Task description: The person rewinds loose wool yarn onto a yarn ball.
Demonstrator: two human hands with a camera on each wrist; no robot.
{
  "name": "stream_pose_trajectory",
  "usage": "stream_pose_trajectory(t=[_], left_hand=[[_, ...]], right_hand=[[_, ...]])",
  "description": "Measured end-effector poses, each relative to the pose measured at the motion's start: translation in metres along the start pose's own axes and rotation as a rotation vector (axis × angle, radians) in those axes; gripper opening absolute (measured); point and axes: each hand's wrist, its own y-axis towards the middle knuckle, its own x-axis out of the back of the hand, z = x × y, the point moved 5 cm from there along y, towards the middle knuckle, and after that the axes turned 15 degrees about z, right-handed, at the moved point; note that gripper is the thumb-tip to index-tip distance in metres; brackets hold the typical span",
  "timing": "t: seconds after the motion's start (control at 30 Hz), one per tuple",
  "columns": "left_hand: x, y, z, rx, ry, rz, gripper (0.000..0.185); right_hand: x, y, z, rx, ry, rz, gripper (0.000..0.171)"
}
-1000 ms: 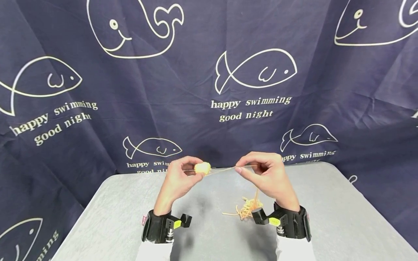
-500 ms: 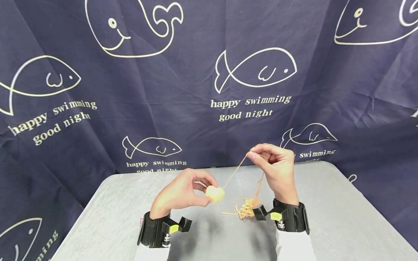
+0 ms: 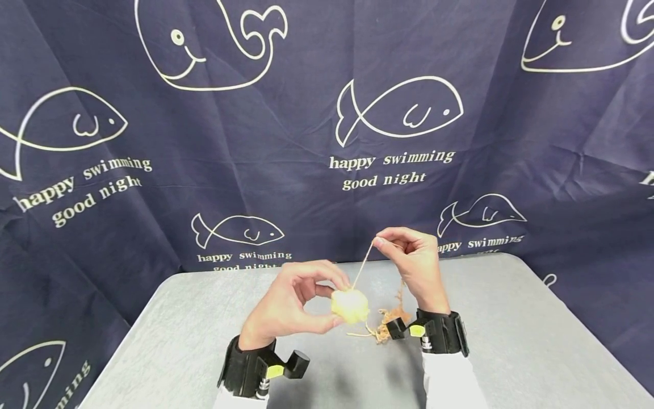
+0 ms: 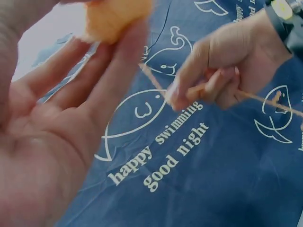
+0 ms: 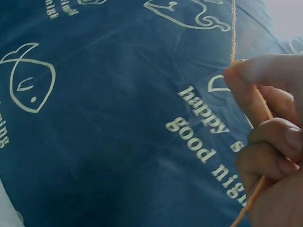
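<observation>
A small pale-yellow ball of yarn [image 3: 350, 307] is pinched between the thumb and fingers of my left hand [image 3: 291, 301], above the table. In the left wrist view the yarn ball [image 4: 118, 19] looks orange and is cut off by the top edge. From the ball a taut strand [image 3: 363, 264] slants up to my right hand [image 3: 411, 258], whose thumb and forefinger pinch it. The right wrist view shows the strand [image 5: 234, 33] running through the pinch and on past the curled lower fingers [image 5: 272, 137]. Below the right hand lies a loose tangle of yarn [image 3: 385, 329], partly hidden by the wrist camera.
The grey table [image 3: 194, 324] extends under both hands. Behind it hangs a dark blue cloth [image 3: 306, 142] with white fish and lettering. Each wrist wears a black strap [image 3: 247, 366] with a camera.
My left hand has moved right and toward me with the yarn ball, now nearer the tangle. The right hand rose and went right, then came back left, still holding the strand.
</observation>
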Motion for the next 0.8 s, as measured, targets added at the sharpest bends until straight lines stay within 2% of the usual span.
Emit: stream_pose_trajectory(t=[0.1,0.2,0.3,0.4,0.53,0.63,0.7,0.8], left_hand=[[0.006,0.001,-0.001,-0.096,-0.011,-0.148,0.035],[0.014,-0.001,0.001,-0.144,-0.029,-0.339,0.036],[0.023,-0.005,0.003,-0.154,-0.028,-0.531,0.039],[0.030,-0.011,0.005,-0.127,0.046,-0.677,0.039],[0.036,-0.017,0.005,-0.055,0.239,-0.767,0.038],[0.040,-0.021,0.005,-0.009,0.322,-0.806,0.036],[0.042,-0.024,0.008,0.016,0.315,-0.836,0.035],[0.044,-0.026,0.012,0.026,0.240,-0.883,0.035]], right_hand=[[-0.006,0.002,-0.010,-0.058,-0.033,0.077,0.009],[-0.015,0.003,-0.017,-0.123,-0.119,0.193,0.006],[-0.028,0.003,-0.017,-0.144,-0.232,0.331,0.005],[-0.043,0.002,-0.013,-0.115,-0.318,0.458,0.009],[-0.056,0.000,-0.002,-0.075,-0.373,0.548,0.015],[-0.060,-0.002,0.006,-0.056,-0.392,0.561,0.016],[-0.060,-0.002,0.011,-0.048,-0.396,0.557,0.016],[-0.060,-0.003,0.015,-0.048,-0.398,0.551,0.017]])
